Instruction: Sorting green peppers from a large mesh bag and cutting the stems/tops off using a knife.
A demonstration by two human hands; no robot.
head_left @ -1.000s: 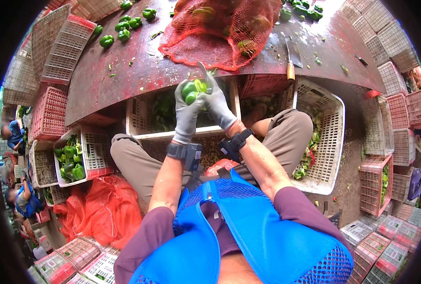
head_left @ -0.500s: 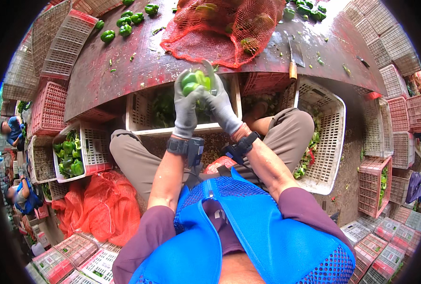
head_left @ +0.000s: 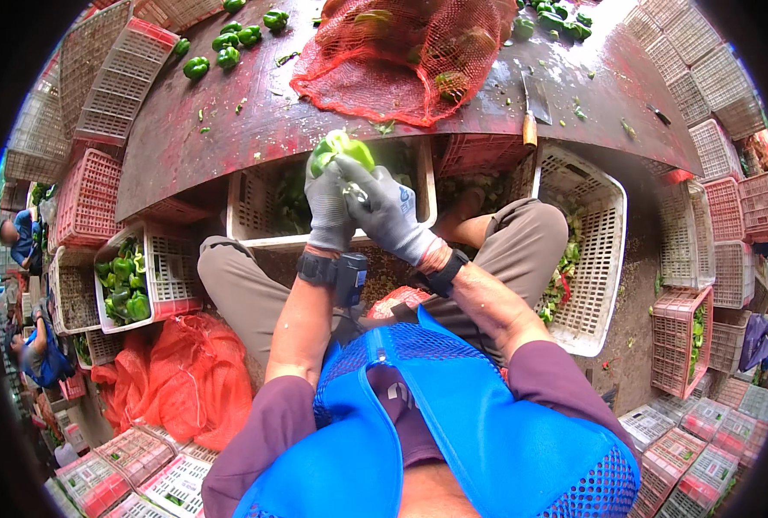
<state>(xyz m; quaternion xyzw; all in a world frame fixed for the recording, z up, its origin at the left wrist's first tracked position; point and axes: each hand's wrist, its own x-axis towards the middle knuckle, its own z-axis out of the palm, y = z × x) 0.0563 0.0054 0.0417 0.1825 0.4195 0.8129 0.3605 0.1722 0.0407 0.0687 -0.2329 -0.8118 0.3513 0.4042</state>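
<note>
A green bell pepper (head_left: 352, 148), pale and cut-looking at its top, is held up just before the table's near edge. My left hand (head_left: 327, 207), in a grey glove, is closed round its left side and underside. My right hand (head_left: 386, 203), gloved alike, is closed against its right side with fingers across its front. A small pale bit (head_left: 350, 192) shows between the two hands; what it is cannot be made out. Below the hands stands a white crate (head_left: 239, 207) with green pieces in its shade. Beyond them a red mesh sack (head_left: 375, 86) lies on the table.
A cleaver (head_left: 531, 129) with a wooden handle lies at the table's (head_left: 246, 129) near edge, right of the sack. Several whole peppers (head_left: 228, 57) lie far left. White crates with peppers (head_left: 131, 298) and trimmings (head_left: 604, 250) flank my knees. Two people (head_left: 43, 350) are far left.
The pepper has turned in my hands and moved slightly left, its pale top now showing. My right hand has come in closer to my left, its raised finger now bent over the pepper.
</note>
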